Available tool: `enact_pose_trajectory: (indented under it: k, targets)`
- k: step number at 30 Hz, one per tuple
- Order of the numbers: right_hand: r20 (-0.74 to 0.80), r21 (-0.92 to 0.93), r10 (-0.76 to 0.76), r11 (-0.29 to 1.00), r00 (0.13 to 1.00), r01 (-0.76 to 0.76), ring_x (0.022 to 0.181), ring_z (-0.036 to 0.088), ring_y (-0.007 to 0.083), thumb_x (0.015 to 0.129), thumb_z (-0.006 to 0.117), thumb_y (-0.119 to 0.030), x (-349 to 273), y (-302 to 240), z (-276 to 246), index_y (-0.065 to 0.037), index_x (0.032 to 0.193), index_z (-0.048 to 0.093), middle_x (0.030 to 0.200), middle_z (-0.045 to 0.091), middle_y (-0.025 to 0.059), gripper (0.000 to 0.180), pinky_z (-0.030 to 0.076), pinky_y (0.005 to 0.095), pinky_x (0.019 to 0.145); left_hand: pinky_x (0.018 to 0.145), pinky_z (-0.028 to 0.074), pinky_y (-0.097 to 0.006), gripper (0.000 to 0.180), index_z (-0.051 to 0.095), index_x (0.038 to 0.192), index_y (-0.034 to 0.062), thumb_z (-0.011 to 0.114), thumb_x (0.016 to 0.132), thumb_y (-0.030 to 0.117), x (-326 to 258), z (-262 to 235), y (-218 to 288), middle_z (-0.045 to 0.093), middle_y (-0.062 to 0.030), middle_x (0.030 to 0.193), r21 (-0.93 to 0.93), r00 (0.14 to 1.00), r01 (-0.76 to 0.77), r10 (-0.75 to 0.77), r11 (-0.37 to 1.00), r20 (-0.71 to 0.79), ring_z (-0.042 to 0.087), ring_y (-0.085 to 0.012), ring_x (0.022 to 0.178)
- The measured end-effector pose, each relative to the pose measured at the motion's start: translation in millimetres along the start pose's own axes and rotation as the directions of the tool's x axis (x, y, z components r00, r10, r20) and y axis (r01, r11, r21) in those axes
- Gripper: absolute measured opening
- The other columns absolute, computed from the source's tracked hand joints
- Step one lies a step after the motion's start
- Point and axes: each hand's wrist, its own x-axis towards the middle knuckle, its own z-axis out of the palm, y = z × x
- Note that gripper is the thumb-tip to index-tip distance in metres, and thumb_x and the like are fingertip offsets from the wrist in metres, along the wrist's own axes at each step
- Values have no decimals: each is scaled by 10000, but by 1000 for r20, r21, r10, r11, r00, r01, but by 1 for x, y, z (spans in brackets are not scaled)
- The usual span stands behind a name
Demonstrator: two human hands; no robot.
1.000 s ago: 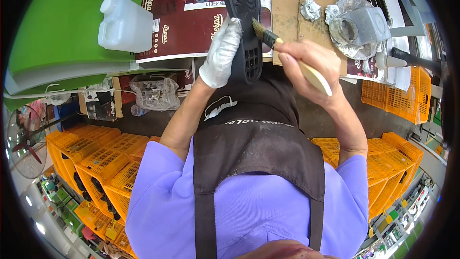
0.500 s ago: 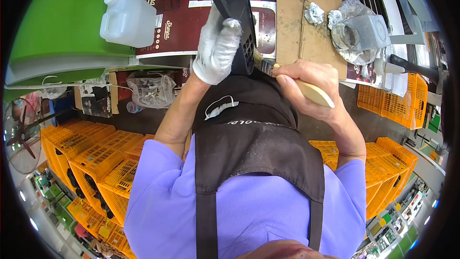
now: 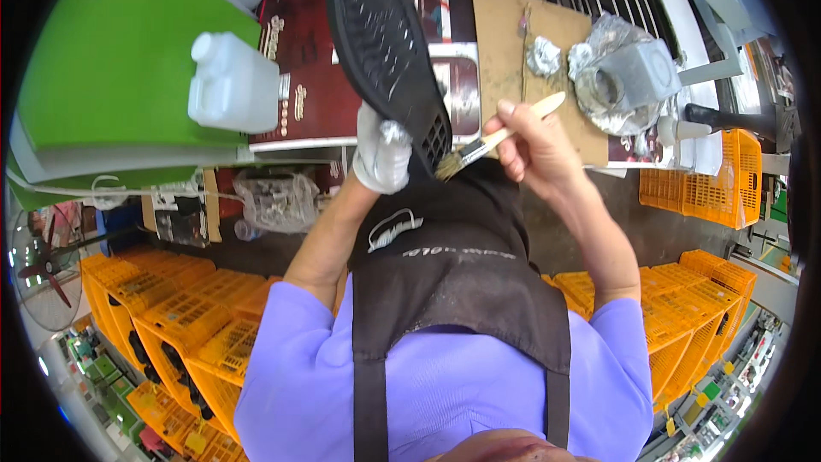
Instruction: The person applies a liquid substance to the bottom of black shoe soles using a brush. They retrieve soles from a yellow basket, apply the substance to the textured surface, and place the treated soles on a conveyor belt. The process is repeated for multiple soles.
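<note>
A black shoe sole [image 3: 385, 38] is held up over the bench edge, its recessed inner face with a grid of hollows at the heel turned toward me. My left hand [image 3: 382, 158], in a white glove, is closed on it from the left; the sole hides some of the fingers. In the bare fingers of my right hand [image 3: 537, 144] is a paintbrush [image 3: 473, 151] with a pale wooden handle. Its bristles touch or nearly touch the heel rim. The handle points up and to the right.
On the bench lie dark red cardboard [image 3: 321, 107] and a brown cardboard sheet [image 3: 500, 38]. A white jug [image 3: 233, 81] stands left. At right are a clear plastic container [image 3: 646, 74], a crumpled white wad [image 3: 543, 56] and a dark-handled tool [image 3: 727, 118]. Orange crates [image 3: 184, 299] are stacked behind me.
The sole has turned from edge-on to show its inner face, and my left hand has come down slightly. My right hand has rotated, swinging the brush handle from lower right to upper right.
</note>
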Motion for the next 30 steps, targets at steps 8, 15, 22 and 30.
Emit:
enact_pose_trajectory:
  k: [8, 15, 22, 30]
  targets:
    - [175, 694, 89, 695, 981, -187, 464, 483, 75, 957, 548, -289, 9, 25, -33, -37, 937, 637, 616, 553, 14, 268, 419, 167, 387, 933, 477, -365, 701, 423, 1307, 7, 414, 923, 594, 9, 6, -26, 570, -129, 1205, -173, 995, 97, -92, 980, 35, 585, -224, 1072]
    - [-13, 829, -182, 548, 983, 113, 449, 407, 65, 977, 505, -307, -25, 12, -88, -63, 951, 643, 601, 478, -4, 282, 342, 176, 364, 823, 536, -401, 654, 430, 1322, 42, 180, 989, 546, 5, 28, -54, 616, -156, 1097, -563, 823, 567, -441, 601, 358, 647, -259, 909]
    - [-142, 839, -286, 473, 948, 269, 453, 441, 82, 995, 453, -321, -69, 16, -130, -66, 926, 637, 621, 537, 14, 323, 346, 201, 367, 733, 531, -410, 712, 506, 1246, 49, 264, 935, 642, 116, 110, 33, 624, -163, 1034, -627, 785, 618, -339, 473, 518, 637, -270, 853]
    - [-129, 830, -207, 513, 970, 220, 456, 414, 63, 977, 494, -338, -76, 21, -124, -73, 911, 638, 598, 498, -10, 309, 330, 192, 380, 821, 500, -442, 609, 461, 1264, 58, 355, 950, 569, 422, 157, 80, 604, -147, 1028, -533, 945, 295, -324, 793, 42, 606, -293, 893]
